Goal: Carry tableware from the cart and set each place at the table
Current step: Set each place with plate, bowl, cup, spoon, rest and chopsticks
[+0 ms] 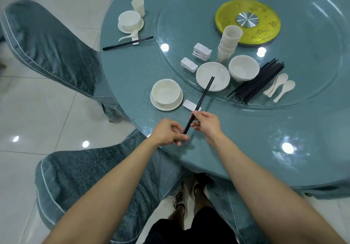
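Head view: on the round teal glass-topped table (132, 69) sits a white bowl on its saucer (166, 94). Just nearer, the left hand (168, 133) and right hand (206, 124) both pinch the butt end of a slim black pair of chopsticks (204, 94), angled over the small white rectangular rest (188, 104). They look light, stiff and slick, so are probably best gripped low and kept together.

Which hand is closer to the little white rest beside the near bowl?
Right. The right hand sits just behind the rest; the left hand is farther back, leftward.
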